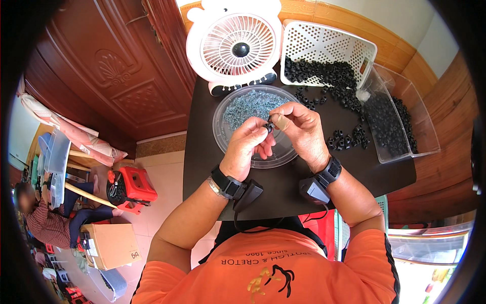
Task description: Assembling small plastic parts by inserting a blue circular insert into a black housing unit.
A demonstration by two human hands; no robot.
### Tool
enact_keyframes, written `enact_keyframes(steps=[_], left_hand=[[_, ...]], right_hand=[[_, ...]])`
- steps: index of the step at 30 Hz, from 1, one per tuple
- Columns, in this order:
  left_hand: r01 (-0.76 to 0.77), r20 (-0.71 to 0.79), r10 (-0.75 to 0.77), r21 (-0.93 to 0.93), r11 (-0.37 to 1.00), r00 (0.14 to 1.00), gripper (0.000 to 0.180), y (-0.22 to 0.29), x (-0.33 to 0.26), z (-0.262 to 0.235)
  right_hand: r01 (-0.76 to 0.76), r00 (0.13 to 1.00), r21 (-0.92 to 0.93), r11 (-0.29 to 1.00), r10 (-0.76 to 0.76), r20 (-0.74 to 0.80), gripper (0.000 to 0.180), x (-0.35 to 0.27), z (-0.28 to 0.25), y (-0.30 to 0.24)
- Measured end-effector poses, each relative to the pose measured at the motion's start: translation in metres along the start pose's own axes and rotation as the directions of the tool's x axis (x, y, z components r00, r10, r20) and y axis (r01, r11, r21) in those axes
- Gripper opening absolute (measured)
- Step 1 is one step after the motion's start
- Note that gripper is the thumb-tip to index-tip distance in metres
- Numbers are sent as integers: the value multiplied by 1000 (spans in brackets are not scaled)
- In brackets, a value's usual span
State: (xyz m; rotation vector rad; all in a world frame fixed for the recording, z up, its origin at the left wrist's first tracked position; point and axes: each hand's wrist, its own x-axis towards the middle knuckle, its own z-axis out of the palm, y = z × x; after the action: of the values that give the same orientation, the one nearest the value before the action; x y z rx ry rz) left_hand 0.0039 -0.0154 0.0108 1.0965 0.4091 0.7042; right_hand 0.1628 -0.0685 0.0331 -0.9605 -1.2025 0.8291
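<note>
Head | black part pinched by left hand | beside right hand, its hold unclear

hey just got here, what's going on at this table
A person's left hand holds a small black rounded part at its fingertips, and the right hand pinches right beside it; whether it grips something separate is too small to tell. Both hands are over a round clear plastic tray of tiny blue-grey pieces. More black parts lie loose on the dark tabletop, in a white perforated plastic basket and in a clear plastic bin.
</note>
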Motion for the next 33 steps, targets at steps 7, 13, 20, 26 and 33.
enact_keyframes(steps=[7, 13, 20, 26, 33], left_hand=[[2, -4, -2, -9, 1000, 1000, 23, 0, 0, 0], [-6, -13, 5, -42, 999, 1000, 23, -1, 0, 1], [-43, -41, 38, -131, 990, 998, 21, -5, 0, -4], [-25, -60, 18, -121, 992, 998, 18, -4, -2, 4], [-55, 8, 57, -163, 985, 998, 22, -6, -1, -1]], right_hand=[[58, 998, -122, 991, -58, 5, 7, -2, 3, 2], [148, 989, -204, 968, -147, 21, 9, -2, 2, 8], [319, 948, -377, 870, -295, 122, 25, -1, 8, 9], [389, 920, -456, 800, -366, 142, 34, 0, 8, 9], [487, 873, -510, 709, -419, 251, 37, 1, 8, 7]])
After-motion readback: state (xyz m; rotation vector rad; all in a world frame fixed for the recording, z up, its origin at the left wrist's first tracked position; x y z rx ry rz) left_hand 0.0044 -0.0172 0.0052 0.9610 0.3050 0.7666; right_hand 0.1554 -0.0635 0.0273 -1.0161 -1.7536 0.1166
